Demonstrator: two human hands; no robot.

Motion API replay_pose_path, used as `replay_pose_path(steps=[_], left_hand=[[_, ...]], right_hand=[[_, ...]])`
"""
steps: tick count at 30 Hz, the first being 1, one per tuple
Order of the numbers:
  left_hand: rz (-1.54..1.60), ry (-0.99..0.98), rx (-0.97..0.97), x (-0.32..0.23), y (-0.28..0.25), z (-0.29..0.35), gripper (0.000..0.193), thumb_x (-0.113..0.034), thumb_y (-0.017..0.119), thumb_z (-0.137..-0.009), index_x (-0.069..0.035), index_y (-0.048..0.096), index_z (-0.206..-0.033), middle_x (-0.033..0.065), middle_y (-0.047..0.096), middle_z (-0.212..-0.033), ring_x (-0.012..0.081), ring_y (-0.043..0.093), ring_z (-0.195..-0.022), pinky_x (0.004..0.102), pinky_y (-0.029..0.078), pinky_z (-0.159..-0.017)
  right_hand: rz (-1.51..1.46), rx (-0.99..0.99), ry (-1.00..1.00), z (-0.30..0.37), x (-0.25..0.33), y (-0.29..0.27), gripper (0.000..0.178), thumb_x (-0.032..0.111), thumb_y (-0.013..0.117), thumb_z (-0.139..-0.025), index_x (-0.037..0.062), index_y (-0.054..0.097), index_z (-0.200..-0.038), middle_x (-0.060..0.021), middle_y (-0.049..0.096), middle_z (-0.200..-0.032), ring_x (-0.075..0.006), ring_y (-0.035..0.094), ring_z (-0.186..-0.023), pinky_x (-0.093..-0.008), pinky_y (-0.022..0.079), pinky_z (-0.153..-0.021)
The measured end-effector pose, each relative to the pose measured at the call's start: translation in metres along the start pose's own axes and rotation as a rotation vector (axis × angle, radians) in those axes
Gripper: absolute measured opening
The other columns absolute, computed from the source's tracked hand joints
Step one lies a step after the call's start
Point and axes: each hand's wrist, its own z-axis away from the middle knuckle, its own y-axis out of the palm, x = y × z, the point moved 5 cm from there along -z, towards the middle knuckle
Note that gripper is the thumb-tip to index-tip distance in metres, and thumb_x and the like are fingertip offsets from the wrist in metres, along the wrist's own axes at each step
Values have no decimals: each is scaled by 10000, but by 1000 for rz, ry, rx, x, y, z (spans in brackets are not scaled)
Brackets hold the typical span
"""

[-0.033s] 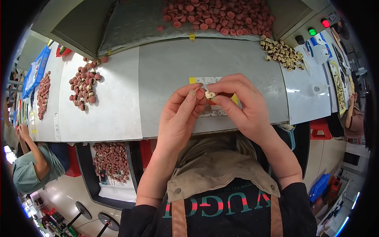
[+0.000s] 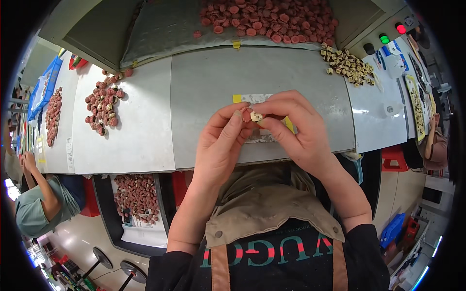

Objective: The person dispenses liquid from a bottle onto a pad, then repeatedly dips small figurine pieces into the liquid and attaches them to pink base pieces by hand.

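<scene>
Over the middle of the grey worktable, my left hand [image 2: 219,138] pinches a small pinkish-red bumpy cap [image 2: 246,115] between thumb and fingers, its hollow side turned right. A small cream-coloured block [image 2: 256,116] with dark marks is gripped by the thumb and fingertips of my right hand [image 2: 302,132]. The block sits at the cap's opening; whether it has entered the cap I cannot tell. Beneath both hands lies a pale sheet [image 2: 262,98] with yellow corners, mostly covered by my fingers.
A heap of red caps [image 2: 272,24] lies at the back, with a pile of cream blocks [image 2: 347,65] on the right. Joined red-and-cream pieces [image 2: 104,104] are spread at left. Below the table edge stands a dark bin [image 2: 109,218] holding more. Co-workers sit at either side.
My right hand has shifted slightly left, bringing the cream block closer against the red cap. My left hand has barely moved.
</scene>
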Motion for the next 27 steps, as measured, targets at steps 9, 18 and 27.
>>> replay_pose_path(steps=[9,18,27], left_hand=[[-267,191,-53,4,5,4,254,-106,553,-975,-3,562,-1207,73,608,-1143,134,578,-1037,288,468,-934],[-344,190,-63,2,8,9,220,-34,579,-943,0,601,-1160,60,610,-1088,109,579,-993,247,481,-874],[-562,24,72,13,23,16,564,27,630,-856,-29,387,-1361,70,612,-1030,98,586,-926,233,485,-825]], right_hand=[[62,-117,-25,4,-8,10,197,10,659,-850,33,654,-1045,-102,601,-987,-215,603,-870,-298,513,-727],[100,-117,-110,18,-8,4,234,36,708,-817,39,655,-1045,-106,597,-1007,-228,592,-915,-332,504,-796],[178,-77,-196,41,-21,-4,370,101,822,-685,68,653,-1013,-65,595,-998,-213,585,-899,-296,511,-710]])
